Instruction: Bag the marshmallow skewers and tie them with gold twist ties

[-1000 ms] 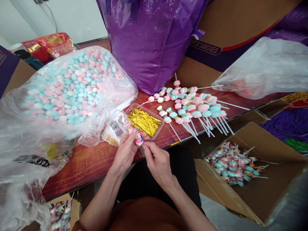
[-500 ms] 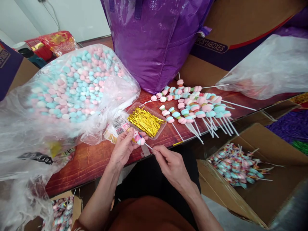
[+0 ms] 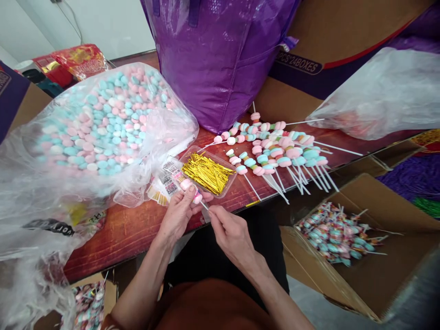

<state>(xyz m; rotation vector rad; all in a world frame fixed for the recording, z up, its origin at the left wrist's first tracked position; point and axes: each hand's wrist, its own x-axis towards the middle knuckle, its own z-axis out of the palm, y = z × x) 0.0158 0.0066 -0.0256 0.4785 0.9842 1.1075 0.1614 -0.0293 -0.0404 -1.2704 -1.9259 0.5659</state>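
Item: one skewer (image 3: 197,198), pink sweets on a white stick (image 3: 204,206). Location: in both hands, above the near edge of the table (image 3: 120,233), just in front of the tray (image 3: 231,179) of gold ties (image 3: 208,172).

Change: half a second ago, a longer length of stick showed between the hands; now the right hand is closer to the left, only a short length is bare, and a pink sweet stands out above the left thumb. Judged meaning: the skewer has been pushed farther up through the left hand's hold; the handling appears unfinished, the piece not yet laid down.

Hands: left hand (image 3: 185,201), thumb and fingers closed around the sweets; right hand (image 3: 228,227), fingers curled, pinching the stick below them.

Condition: rounded pink sweets at upper and lower ends, a darker blue-purple patch between, partly under the thumb; whether this is printed film cannot be told. Stick slanted, lower end toward the right hand, its tip hidden in the grip.

Adjacent: printed wrappers (image 3: 168,183), beside the tray, left. Loose skewers (image 3: 285,153), heaped right, sticks overhanging the table edge. Bag of sweets (image 3: 110,128), clear plastic, far left.
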